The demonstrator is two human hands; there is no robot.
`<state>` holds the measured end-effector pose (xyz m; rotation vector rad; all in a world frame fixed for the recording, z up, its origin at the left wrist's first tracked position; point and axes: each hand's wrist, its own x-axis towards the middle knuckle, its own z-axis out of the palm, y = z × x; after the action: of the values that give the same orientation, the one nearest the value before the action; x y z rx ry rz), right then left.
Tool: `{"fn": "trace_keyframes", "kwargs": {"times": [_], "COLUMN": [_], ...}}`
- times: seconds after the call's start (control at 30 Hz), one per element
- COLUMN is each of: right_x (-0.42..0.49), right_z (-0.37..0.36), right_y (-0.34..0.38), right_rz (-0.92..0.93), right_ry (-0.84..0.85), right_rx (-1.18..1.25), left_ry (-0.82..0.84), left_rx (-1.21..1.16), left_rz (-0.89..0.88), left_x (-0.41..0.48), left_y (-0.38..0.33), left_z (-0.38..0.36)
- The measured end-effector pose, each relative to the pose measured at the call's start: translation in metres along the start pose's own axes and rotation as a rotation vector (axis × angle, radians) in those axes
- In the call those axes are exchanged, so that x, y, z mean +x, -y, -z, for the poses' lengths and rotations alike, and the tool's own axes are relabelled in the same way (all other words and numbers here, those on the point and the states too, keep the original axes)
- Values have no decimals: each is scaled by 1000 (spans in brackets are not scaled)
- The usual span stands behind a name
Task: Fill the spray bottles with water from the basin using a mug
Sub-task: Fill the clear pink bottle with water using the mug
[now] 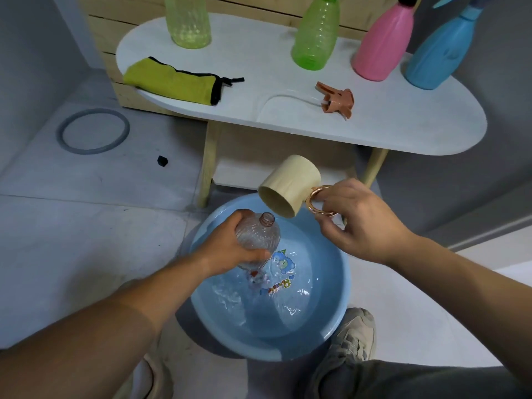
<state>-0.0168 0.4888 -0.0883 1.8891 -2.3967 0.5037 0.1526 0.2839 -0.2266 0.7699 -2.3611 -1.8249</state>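
Observation:
My left hand grips a clear ribbed bottle with no cap, tilted over the blue basin, its base touching the water. My right hand holds a cream mug by its copper ring handle, tipped so the mouth faces down-left just above the bottle's neck. No water is visibly pouring. An orange spray head with its tube lies on the white table.
On the table stand two green bottles, a pink one and a blue one; a yellow-green cloth lies at its left. A grey ring rests on the floor. My shoes flank the basin.

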Motion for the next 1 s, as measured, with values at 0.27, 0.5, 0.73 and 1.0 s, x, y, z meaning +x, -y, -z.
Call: {"fn": "trace_keyframes", "kwargs": {"times": [0.27, 0.5, 0.73, 1.0], "right_x": [-21, -35, -35, -36], "right_z": [-80, -142, -171, -183], "right_y": [-34, -45, -45, -42], "right_rz": [-545, -584, -518, -509], "right_ry": [453, 674, 716, 679], "right_rx": [179, 137, -28, -56], "left_ry": [-10, -3, 32, 35], "left_rx": [30, 45, 41, 59], "left_rz": [21, 73, 90, 114], "left_x": [-4, -1, 6, 9], "left_y": [11, 26, 39, 45], "left_z": [2, 6, 4, 0]}}
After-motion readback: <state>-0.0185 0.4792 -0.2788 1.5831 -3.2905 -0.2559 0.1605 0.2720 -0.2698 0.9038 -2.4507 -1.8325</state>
